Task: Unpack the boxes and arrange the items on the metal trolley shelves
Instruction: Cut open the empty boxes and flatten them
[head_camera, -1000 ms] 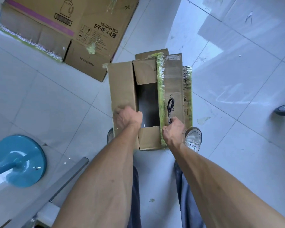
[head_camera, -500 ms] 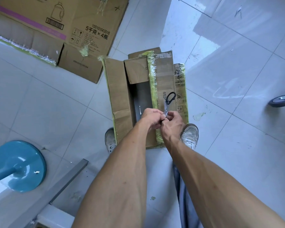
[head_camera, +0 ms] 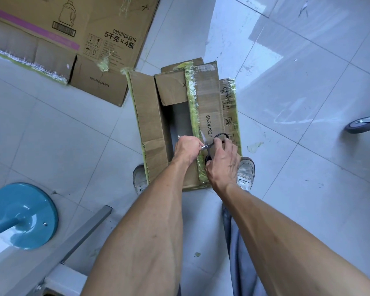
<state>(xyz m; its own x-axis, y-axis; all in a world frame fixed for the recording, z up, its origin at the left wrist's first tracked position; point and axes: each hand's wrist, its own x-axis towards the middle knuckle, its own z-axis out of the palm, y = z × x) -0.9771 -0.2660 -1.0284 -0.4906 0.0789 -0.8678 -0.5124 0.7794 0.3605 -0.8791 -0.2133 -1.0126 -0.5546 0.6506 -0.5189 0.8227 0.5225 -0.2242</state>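
— Where is the box being unpacked?

— The open cardboard box sits on the tiled floor directly ahead of the person's shoes. Its left flap is folded outward; the right flap, edged with green tape, lies partly across the opening. A dark item shows inside (cannot be identified).

— And the hands?

— Both are at the box's near end. The left hand has its fingers curled, pinching the metal blade end of the scissors. The right hand curls round the black handles, over the right flap.

— Anything else near the box?

— A larger flattened carton lies beyond it to the left. A blue round base stands on the near left — a caster wheel is off to the right.
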